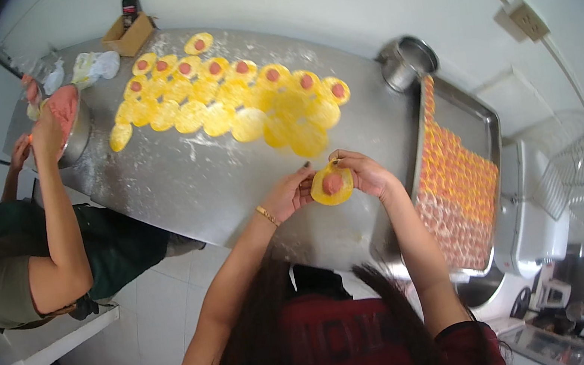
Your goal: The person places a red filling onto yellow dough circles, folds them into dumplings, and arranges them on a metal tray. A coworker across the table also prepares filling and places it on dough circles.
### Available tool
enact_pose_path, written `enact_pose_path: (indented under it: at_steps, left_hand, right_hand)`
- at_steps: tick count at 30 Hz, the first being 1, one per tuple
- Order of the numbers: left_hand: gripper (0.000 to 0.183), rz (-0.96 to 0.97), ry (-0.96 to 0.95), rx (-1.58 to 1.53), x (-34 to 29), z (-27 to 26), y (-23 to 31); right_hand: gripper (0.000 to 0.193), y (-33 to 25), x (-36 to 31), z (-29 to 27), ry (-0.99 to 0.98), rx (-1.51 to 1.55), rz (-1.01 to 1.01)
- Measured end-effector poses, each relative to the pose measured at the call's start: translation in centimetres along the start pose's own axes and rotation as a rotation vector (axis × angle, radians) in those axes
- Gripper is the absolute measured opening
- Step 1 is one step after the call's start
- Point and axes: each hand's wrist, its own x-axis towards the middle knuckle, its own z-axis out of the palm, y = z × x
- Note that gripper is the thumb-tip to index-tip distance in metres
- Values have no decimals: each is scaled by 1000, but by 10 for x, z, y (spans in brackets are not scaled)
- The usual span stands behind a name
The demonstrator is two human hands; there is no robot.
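Above the near part of the metal table, a yellow round dough wrapper with a ball of pink filling in its middle is held up. My left hand pinches its left edge, and my right hand grips the upper right edge, fingers closed on the dough. Just beyond my hands, flat yellow wrappers lie in overlapping rows on the table. The wrappers along the far row carry pink filling; nearer ones are bare.
At right, a metal tray holds many small filled dumplings. Behind it stands a steel pot. A co-worker's hand reaches into a metal bowl of pink filling at left. A cardboard box sits at the back.
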Motion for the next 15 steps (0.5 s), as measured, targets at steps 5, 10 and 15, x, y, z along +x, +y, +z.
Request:
enact_pose_path:
  at_steps: [5,10,15]
  left_hand:
    - [20,-24,247,335,10,18,-70]
    - [16,242,496,961,20,13,-109]
    - [26,341,552,1104,19,9,-123]
  right_hand:
    - [20,52,-56,-26,253,-135,68]
    - [24,117,-70,-37,580,8,-40]
    - [31,155,-67,-36,627,154,-220]
